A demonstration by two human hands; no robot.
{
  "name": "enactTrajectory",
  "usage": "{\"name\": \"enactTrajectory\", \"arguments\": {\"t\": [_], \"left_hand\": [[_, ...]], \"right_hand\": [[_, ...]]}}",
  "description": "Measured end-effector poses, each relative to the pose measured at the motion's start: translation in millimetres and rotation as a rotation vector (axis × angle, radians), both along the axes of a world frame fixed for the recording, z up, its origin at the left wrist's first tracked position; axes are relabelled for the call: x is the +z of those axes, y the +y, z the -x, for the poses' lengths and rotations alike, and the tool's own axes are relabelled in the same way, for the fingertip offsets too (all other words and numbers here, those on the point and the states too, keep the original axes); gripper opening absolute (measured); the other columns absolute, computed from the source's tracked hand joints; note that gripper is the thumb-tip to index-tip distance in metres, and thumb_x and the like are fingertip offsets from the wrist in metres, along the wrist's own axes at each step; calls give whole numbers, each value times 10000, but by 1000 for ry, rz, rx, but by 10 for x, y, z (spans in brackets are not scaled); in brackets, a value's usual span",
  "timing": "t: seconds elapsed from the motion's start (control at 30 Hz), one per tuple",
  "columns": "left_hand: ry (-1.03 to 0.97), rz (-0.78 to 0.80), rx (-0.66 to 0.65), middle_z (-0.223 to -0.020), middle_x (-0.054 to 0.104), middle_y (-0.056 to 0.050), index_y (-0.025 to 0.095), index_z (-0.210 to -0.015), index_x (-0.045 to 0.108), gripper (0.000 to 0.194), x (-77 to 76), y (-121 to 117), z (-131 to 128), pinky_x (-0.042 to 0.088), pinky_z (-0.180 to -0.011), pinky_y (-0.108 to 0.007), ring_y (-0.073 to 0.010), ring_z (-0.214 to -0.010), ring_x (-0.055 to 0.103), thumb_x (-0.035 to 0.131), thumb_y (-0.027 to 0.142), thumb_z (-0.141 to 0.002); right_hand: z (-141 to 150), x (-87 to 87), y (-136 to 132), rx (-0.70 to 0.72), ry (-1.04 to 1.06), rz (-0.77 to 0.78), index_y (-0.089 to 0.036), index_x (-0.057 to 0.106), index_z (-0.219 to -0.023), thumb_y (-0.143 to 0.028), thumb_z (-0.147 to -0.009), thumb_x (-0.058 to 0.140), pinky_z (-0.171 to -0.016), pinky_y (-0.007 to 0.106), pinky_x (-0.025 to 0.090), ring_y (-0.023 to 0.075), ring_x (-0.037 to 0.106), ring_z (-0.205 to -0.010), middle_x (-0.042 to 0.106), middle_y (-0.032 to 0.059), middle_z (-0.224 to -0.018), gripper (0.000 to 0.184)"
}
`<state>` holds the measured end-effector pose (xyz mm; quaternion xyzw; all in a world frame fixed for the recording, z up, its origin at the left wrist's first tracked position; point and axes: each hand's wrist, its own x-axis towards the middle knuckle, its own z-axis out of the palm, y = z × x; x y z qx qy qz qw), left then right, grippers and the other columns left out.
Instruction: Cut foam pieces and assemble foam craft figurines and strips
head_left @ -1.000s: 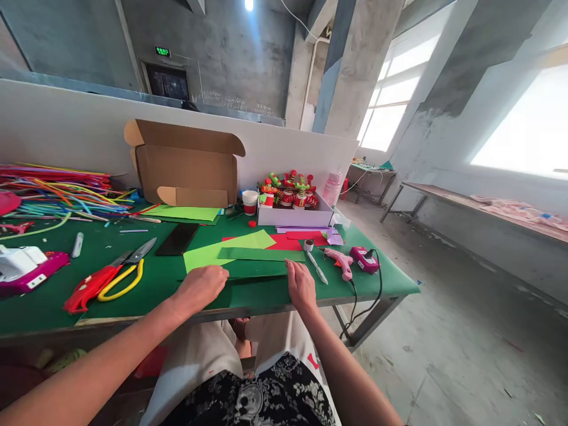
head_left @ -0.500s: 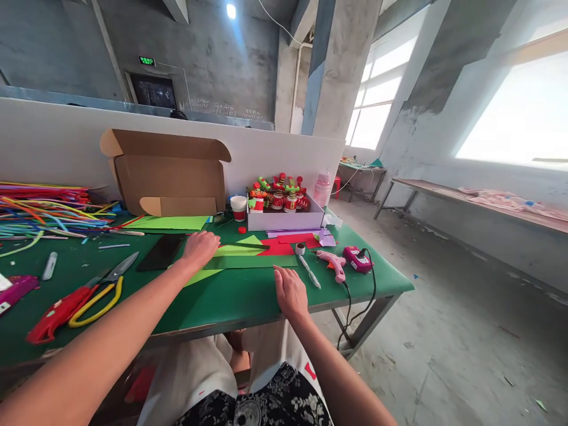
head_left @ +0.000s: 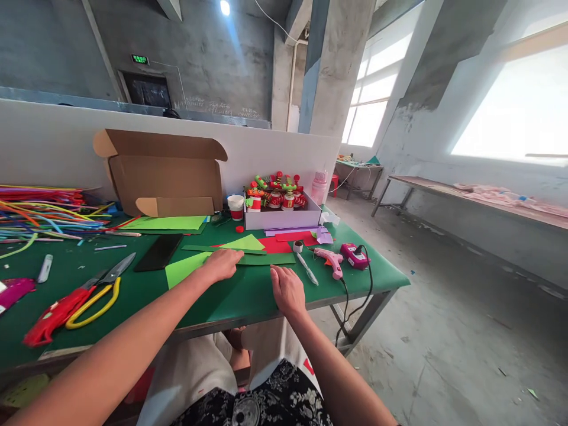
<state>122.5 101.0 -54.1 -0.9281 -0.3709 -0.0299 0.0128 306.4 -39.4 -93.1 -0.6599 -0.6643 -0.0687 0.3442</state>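
A strip of green paper (head_left: 260, 259) lies crosswise near the front of the green table. My left hand (head_left: 224, 264) rests over its left part, fingers close together and bent down onto the paper; the fingertips are partly hidden. At the strip's near edge, toward its right end, my right hand (head_left: 287, 289) has its fingers curled together against the paper. A narrower dark green strip (head_left: 248, 252) lies just behind. Light green paper (head_left: 184, 269) shows to the left of my left hand, and red paper (head_left: 277, 244) lies beyond the strips.
Right of the hands are a white pen (head_left: 307, 269), a pink glue gun (head_left: 329, 260) and a purple corded device (head_left: 355, 255). Leftward lie a black phone (head_left: 158, 253) and scissors (head_left: 100, 290). Behind stand paper cups (head_left: 236, 207) and a box of red-green figures (head_left: 284, 220).
My left hand has moved right and slightly nearer, uncovering the dark strip's left end and the light green paper. My right hand keeps its place at the strip's near edge.
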Motion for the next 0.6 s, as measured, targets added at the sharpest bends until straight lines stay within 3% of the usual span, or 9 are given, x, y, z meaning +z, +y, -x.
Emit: {"name": "enactTrajectory", "arguments": {"t": [0.1, 0.23, 0.33, 0.43, 0.6], "left_hand": [[30, -38, 28, -957, 751, -120, 194, -936, 702, 286, 68, -56, -36, 504, -796, -361, -270, -915, 694, 471, 89, -805], [23, -116, 11, -927, 737, -142, 169, -826, 695, 313, 166, -284, 70, 475, -866, -403, -278, -939, 679, 396, 82, -859], [-60, -229, -22, -900, 739, -114, 178, -824, 696, 318, 140, -531, 288, 477, -840, -393, -265, -921, 679, 401, 67, -858], [-132, -229, -11, -969, 748, -102, 190, -855, 704, 310, 67, -676, 453, 483, -833, -385, -256, -941, 677, 414, 81, -868], [-50, -106, 88, -1098, 732, -113, 194, -941, 681, 231, 44, -492, 262, 483, -886, -362, -252, -1060, 652, 476, 126, -857]], "right_hand": [[-5, -12, -3, -1, 5, 1, -213, 694, -1141, -347, -1045, 278, -808, 341, 491, 224, 653, -908, 743, 74, -984, 448], [-8, -32, -19, -7, -8, -118, -181, 597, -1307, -383, -1008, 410, -928, 390, 473, 253, 588, -1087, 668, 123, -1208, 407], [-8, -34, -34, 25, -43, -160, -192, 530, -1382, -431, -944, 542, -982, 437, 450, 280, 532, -1180, 601, 138, -1314, 499], [-5, -22, -39, 49, -51, -143, -190, 526, -1382, -447, -922, 574, -990, 443, 448, 287, 517, -1206, 601, 138, -1307, 529], [4, -3, -29, 35, -44, -134, -193, 546, -1359, -405, -943, 534, -972, 447, 466, 278, 552, -1159, 637, 137, -1229, 467]]}}
